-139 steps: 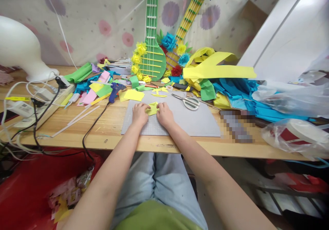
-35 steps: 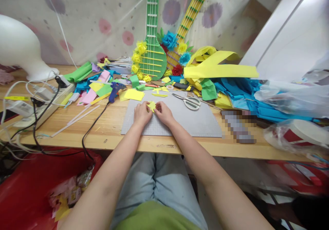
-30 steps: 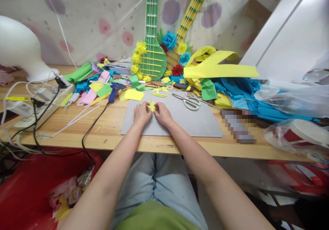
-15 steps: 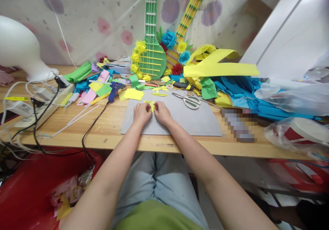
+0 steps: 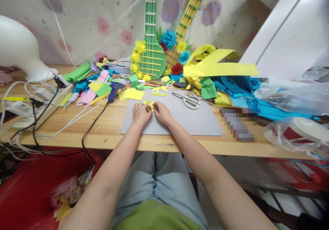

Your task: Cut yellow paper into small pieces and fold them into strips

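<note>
Between my two hands is a small piece of yellow paper [image 5: 148, 103], held just above the grey cutting mat [image 5: 180, 123]. My left hand [image 5: 142, 113] has its fingers closed on the paper's left side. On the other side my right hand [image 5: 162, 112] pinches it between thumb and fingers. The fingers cover much of the paper, so its exact shape is hidden. Right of my hands lie scissors [image 5: 191, 102] with pale handles. Small yellow paper scraps [image 5: 159, 94] rest at the mat's far edge.
A blue glue gun [image 5: 114, 91] and yellow paper squares [image 5: 133, 94] lie left of the mat. Behind stand a green paper instrument [image 5: 154, 60] and a yellow one [image 5: 189, 15]. Blue crepe paper [image 5: 239, 89] heaps at right; a power strip [image 5: 43, 110] with cables sits at left.
My fingers have shifted slightly around the yellow paper, and a little more of its upper part shows. Both hands stay in nearly the same place.
</note>
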A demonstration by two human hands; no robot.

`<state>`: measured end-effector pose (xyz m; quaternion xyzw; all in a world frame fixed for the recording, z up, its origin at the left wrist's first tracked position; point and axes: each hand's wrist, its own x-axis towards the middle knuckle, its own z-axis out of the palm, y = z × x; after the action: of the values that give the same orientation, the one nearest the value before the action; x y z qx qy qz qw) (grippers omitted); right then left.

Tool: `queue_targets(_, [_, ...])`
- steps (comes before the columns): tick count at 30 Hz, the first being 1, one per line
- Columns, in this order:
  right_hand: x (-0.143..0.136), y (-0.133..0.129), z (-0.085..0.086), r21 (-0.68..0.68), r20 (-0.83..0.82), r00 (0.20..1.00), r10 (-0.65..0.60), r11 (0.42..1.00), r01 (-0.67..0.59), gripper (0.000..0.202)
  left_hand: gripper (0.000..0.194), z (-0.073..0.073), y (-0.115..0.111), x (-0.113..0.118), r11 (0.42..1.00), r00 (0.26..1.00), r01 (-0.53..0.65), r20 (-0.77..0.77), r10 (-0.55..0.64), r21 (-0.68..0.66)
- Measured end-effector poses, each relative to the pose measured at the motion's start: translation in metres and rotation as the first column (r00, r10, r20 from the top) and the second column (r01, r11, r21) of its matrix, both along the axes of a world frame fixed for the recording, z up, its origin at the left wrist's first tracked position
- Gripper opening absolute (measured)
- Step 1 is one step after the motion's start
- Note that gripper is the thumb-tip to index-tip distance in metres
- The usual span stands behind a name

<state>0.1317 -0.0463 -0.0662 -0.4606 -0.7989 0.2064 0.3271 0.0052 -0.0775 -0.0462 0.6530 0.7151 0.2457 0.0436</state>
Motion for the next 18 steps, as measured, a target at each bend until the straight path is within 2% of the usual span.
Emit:
queue_targets(4, [0.0038,-0.0031,0.0025,-0.008,-0.028,0.999,-0.02,1.0,0.019,0.032,0.014,-0.0016,-0.0001,-0.0002,1.0,1.0,-0.01,-0.017,0.01,0.004])
queue_targets(10, [0.0092,-0.0092,0.007,0.005,0.041,0.999,-0.005,1.0,0.005,0.034,0.018,-0.0026,0.0004,-0.0008,1.0,1.0,-0.006,-0.025,0.006,0.0])
queue_targets(18, [0.0094,-0.0096,0.0075,-0.021,0.044,0.999,-0.033,0.999,0.033,0.036,0.017,-0.003,0.0006,0.0006,1.0,0.999,-0.006,-0.031,0.006,-0.002])
